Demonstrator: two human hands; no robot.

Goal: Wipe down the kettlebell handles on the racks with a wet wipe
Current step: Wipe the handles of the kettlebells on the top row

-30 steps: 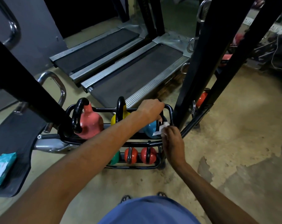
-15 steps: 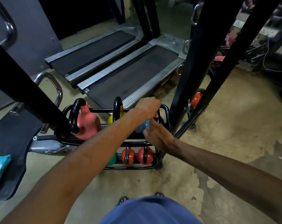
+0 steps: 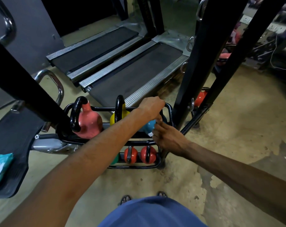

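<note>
A low black rack (image 3: pixel 169 112) holds a pink kettlebell (image 3: pixel 88 122), a yellow kettlebell (image 3: pixel 118 116) and a blue kettlebell (image 3: pixel 149 127) on its top tier. Two red kettlebells (image 3: pixel 139 154) and a green one (image 3: pixel 114 158) sit on the lower tier. My left hand (image 3: pixel 151 108) grips the handle of the blue kettlebell from above, hiding it. My right hand (image 3: pixel 167 136) reaches against the blue kettlebell with a white wet wipe (image 3: pixel 150 134) pinched in its fingers; only a corner of the wipe shows.
Two treadmills (image 3: pixel 130 71) lie behind the rack. Black frame posts (image 3: pixel 193 63) rise right of it, and another black bar (image 3: pixel 24 89) crosses the left. A teal wipe pack (image 3: pixel 0 167) lies on a dark platform (image 3: pixel 13 145) at far left. Bare concrete floor (image 3: pixel 229 128) spreads to the right.
My right hand has moved from below the rack's right end up and in against the blue kettlebell, covering most of the wipe. My left hand has stayed on the handle.
</note>
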